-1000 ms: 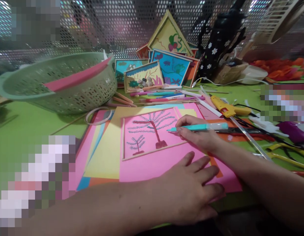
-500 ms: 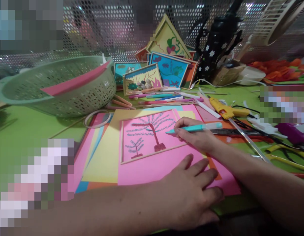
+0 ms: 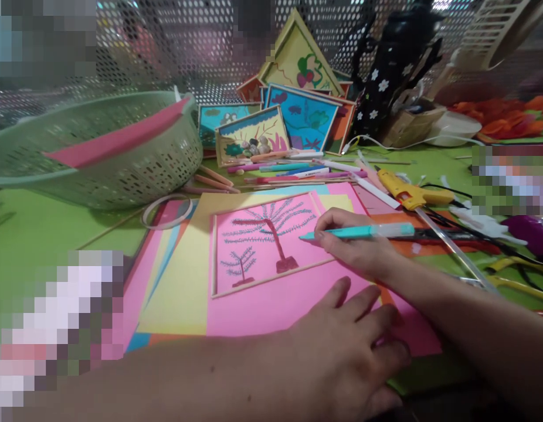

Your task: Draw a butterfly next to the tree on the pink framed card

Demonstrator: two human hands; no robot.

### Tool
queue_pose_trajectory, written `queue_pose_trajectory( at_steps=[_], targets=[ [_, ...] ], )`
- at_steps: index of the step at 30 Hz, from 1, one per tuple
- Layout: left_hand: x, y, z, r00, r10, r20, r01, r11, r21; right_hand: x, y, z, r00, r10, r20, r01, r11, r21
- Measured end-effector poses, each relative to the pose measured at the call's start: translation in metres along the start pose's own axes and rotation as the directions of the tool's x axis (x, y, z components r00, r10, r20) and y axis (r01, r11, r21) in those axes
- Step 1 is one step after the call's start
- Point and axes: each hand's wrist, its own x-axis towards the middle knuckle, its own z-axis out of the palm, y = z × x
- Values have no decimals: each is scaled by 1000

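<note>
My right hand (image 3: 357,246) pinches a turquoise pen (image 3: 363,232), its tip at the right side of a drawing of two trees on pink paper (image 3: 271,246) edged with thin wooden sticks. My left hand (image 3: 342,351) lies flat with fingers spread on the lower part of the pink sheet (image 3: 289,305), holding it down. Beneath it are yellow (image 3: 179,287) and other coloured sheets.
A green perforated basket (image 3: 99,152) holding a pink strip stands at the left. Framed pictures (image 3: 298,111) lean against the mesh wall behind. Pens and sticks (image 3: 289,167) lie behind the drawing. A yellow glue gun (image 3: 407,190), scissors and tools lie at the right. A tape ring (image 3: 166,212) sits near the basket.
The pen tip has shifted slightly across the right side of the drawing. My left hand stays flat on the sheet.
</note>
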Motion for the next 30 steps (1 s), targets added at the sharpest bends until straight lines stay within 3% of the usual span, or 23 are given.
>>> queue_pose_trajectory(
  at_steps=[9, 30],
  targets=[
    [-2, -3, 2, 998, 23, -59, -23, 1000, 4, -3, 3, 1, 1000, 8, 15, -6, 989, -148],
    [-3, -3, 3, 998, 17, -67, -18, 1000, -7, -3, -2, 1, 1000, 2, -4, -2, 981, -195]
  ],
)
